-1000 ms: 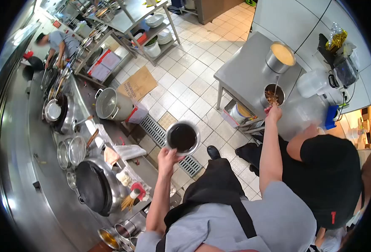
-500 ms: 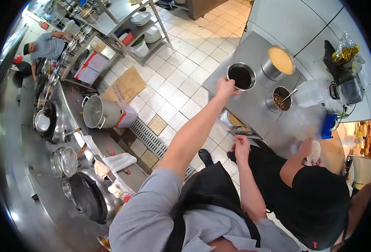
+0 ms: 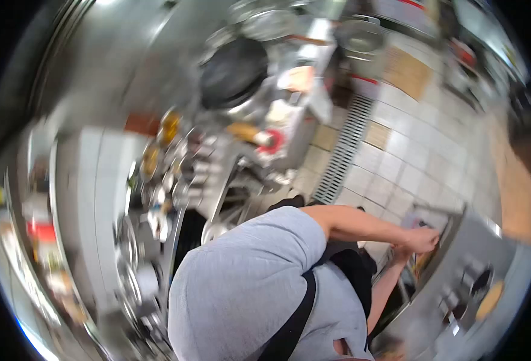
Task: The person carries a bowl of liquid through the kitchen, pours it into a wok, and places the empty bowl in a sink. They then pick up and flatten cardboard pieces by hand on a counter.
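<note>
Left hand (image 3: 423, 239) sits at near edge of blurred grey steel worktable (image 3: 477, 240), fingers curled against it; can't tell if gripping. Right hand (image 3: 405, 256) just beneath, mostly hidden, finger state unreadable.

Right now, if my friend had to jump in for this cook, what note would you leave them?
Left hand: stretched out to the edge of the steel table. It is on something there, but the picture is too blurred to tell what, or whether the hand grips it.
Right hand: just below the left hand at the same edge, mostly hidden.
Things: the pots stand on the table, apart from both hands. The wok sits across the aisle, untouched.
Done: nothing I can confirm.
Left: check what the hands are on.
</note>
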